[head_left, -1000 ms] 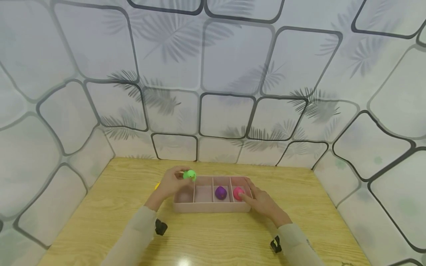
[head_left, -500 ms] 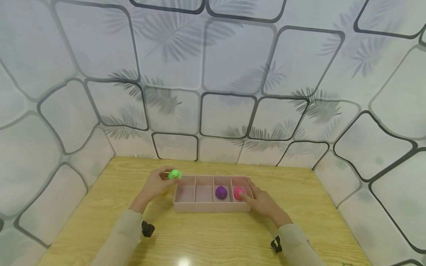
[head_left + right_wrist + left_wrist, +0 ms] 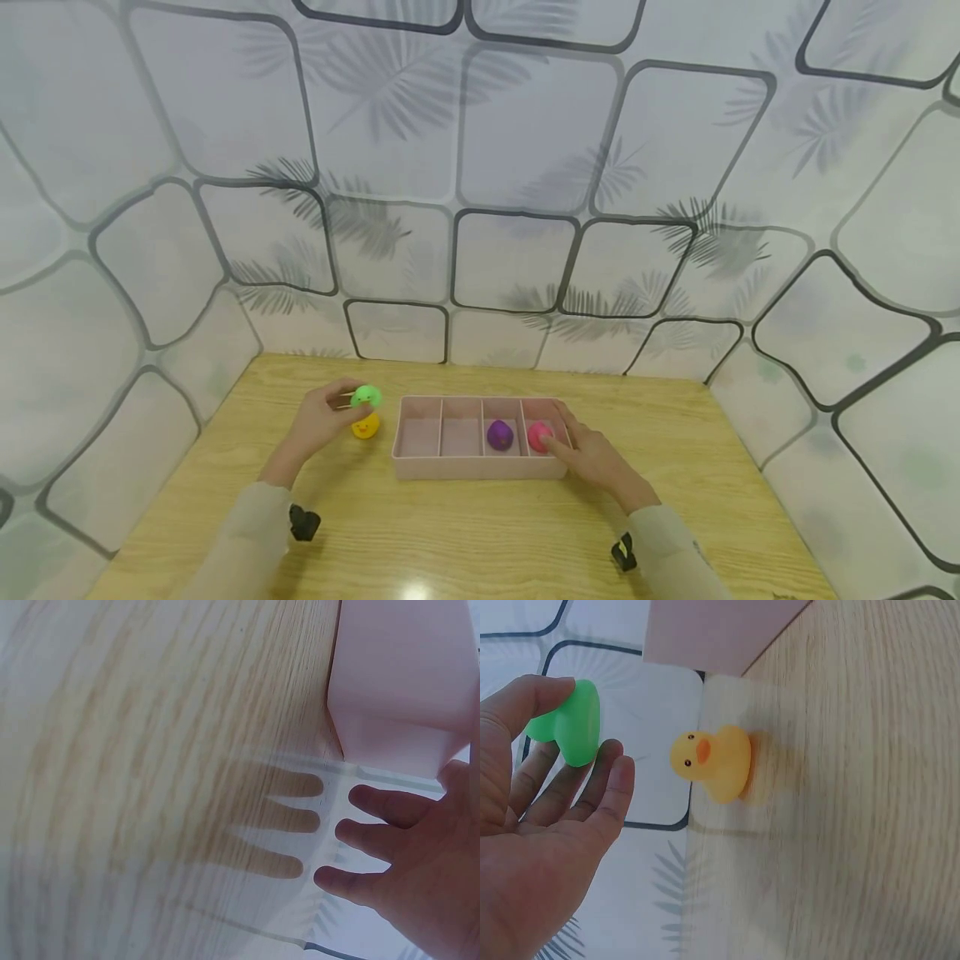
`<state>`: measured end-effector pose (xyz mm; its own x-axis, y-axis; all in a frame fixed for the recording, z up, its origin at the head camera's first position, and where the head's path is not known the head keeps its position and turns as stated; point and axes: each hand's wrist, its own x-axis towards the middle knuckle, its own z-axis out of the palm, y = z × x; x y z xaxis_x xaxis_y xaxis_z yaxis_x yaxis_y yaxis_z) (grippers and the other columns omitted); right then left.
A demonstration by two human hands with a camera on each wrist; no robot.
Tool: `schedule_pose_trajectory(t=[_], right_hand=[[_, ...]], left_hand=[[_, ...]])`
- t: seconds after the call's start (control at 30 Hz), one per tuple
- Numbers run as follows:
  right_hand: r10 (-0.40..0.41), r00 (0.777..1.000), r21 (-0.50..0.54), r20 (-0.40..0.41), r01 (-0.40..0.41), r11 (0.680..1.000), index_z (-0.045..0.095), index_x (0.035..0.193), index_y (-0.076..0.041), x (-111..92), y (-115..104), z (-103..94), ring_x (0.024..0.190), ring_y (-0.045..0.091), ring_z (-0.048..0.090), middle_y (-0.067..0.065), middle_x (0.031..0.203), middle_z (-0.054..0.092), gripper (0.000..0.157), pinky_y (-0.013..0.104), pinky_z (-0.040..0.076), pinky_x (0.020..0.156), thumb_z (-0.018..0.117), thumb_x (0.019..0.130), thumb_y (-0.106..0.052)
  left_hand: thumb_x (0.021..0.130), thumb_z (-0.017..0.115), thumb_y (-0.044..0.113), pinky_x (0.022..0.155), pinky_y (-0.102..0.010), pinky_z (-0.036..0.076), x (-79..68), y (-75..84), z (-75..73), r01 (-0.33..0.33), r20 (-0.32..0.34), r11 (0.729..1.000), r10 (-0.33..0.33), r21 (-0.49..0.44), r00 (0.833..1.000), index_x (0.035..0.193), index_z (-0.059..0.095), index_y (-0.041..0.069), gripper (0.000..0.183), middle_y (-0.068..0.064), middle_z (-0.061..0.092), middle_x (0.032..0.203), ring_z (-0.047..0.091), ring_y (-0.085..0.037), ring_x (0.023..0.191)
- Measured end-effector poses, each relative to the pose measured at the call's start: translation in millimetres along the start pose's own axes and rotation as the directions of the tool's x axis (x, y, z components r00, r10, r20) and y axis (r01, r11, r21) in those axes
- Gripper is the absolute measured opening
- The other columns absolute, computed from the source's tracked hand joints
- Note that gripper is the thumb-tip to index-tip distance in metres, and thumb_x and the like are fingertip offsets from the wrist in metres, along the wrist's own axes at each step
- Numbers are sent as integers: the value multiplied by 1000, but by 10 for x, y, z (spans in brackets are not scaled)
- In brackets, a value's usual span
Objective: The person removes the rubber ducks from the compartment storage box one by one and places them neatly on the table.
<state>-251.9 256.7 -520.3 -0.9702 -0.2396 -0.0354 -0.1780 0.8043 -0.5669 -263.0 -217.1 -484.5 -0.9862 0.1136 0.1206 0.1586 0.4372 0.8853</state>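
Note:
My left hand [image 3: 318, 421] pinches a green rubber duck [image 3: 579, 731] between thumb and fingertips, left of the box. Below it a yellow rubber duck [image 3: 724, 769] sits upright on the table; in the head view the green duck is just above it. A pink divided box [image 3: 480, 469] lies lengthwise across the table. My right hand [image 3: 600, 458] rests at its right end, thumb over the rim and overlapping a round pink toy [image 3: 536, 433] in the end compartment. In the right wrist view three fingers [image 3: 379, 838] reach out straight and spread. A round purple toy [image 3: 499, 435] is one compartment further left.
The box's two left compartments hold nothing. A wood-grain table [image 3: 465, 533] runs back to a patterned wall covering [image 3: 517, 133], which also closes off both sides. Each wrist carries a small black device [image 3: 303, 523].
My left hand has moved left with the green duck, from over the box's left end to above the yellow duck, which now shows fully. The right hand and box have stayed put.

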Motion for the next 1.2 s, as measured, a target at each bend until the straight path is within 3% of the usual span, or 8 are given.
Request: schedule_pose_trajectory(t=[0.4, 0.67, 0.93, 1.2], right_hand=[[-16, 1000, -1, -1, 16, 1000, 17, 171, -22, -5, -6, -16, 138, 54, 53, 33, 155, 49, 86, 67, 40, 117, 53, 104, -62], [-14, 1000, -3, -1, 14, 1000, 17, 171, -21, -3, -12, -25, 138, 53, 54, 33, 155, 49, 86, 67, 40, 117, 53, 104, -61], [-14, 1000, 3, 0, 14, 1000, 16, 171, -22, -23, -18, -23, 139, 53, 53, 33, 155, 49, 85, 66, 39, 118, 52, 104, -61], [-25, 1000, 3, -7, 25, 1000, 17, 171, -19, -13, -4, -14, 137, 53, 55, 34, 153, 50, 85, 67, 41, 117, 53, 105, -59]], left_hand=[[98, 77, 26, 98, -53, 60, -62, -92, -130, 47, -23, 998, -46, 50, 999, 141, 63, 4, 51, -26, 55, 152, 58, -50, 134], [98, 77, 28, 109, -67, 46, -104, -168, -187, 70, -55, 994, -66, 79, 996, 144, 61, 2, 56, -26, 61, 144, 53, -48, 137], [99, 75, 23, 102, -58, 57, -125, -304, -205, 55, -58, 995, -50, 80, 997, 142, 61, -1, 51, -27, 58, 149, 58, -50, 134], [100, 72, 17, 97, -50, 61, -152, -432, -204, 112, -46, 989, -108, 99, 993, 143, 59, -3, 50, -30, 56, 150, 61, -49, 129]])
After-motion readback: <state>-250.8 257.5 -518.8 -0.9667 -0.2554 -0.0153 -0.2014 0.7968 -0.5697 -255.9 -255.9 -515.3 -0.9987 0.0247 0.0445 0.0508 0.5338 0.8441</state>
